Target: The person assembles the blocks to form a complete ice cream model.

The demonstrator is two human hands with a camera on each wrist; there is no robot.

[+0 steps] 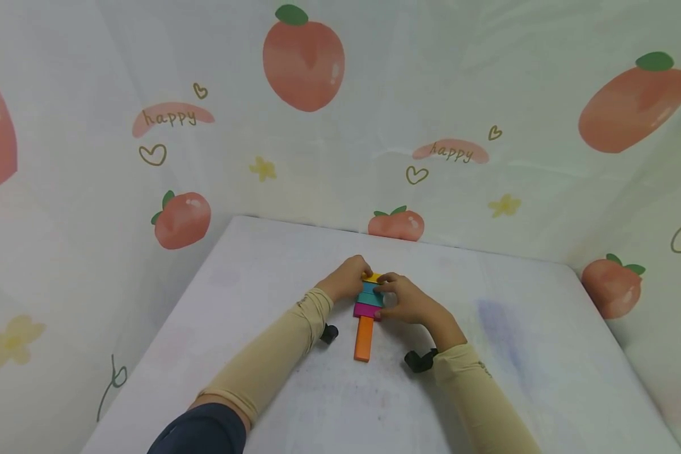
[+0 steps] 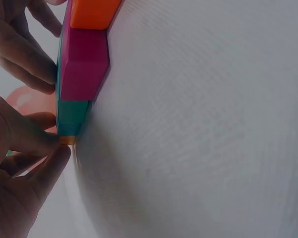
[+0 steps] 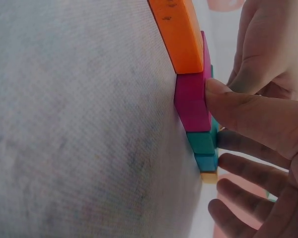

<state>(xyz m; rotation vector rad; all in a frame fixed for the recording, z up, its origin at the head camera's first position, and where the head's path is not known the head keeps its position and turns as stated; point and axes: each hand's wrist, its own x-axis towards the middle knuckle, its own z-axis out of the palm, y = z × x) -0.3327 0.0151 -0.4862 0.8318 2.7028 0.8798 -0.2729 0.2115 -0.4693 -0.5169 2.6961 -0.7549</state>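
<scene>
Flat coloured blocks lie in a row on the white table. From the far end they run yellow block [image 1: 372,277], blue block [image 1: 369,288], teal block [image 1: 369,299], magenta block [image 1: 366,310]. An orange block [image 1: 364,340] points lengthwise toward me from the magenta one, like a stem. My left hand [image 1: 345,280] pinches the left end of the yellow block between thumb and finger. On the right side, my right hand [image 1: 411,302] rests its thumb on the magenta block, its spread fingers reaching along the row to the yellow block.
The white table [image 1: 295,403] stretches out around the blocks, with a faint purple stain [image 1: 502,334] at right. Behind it hangs a curtain [image 1: 340,170] printed with peaches and hearts. Black wrist-worn devices [image 1: 421,360] sit under both forearms.
</scene>
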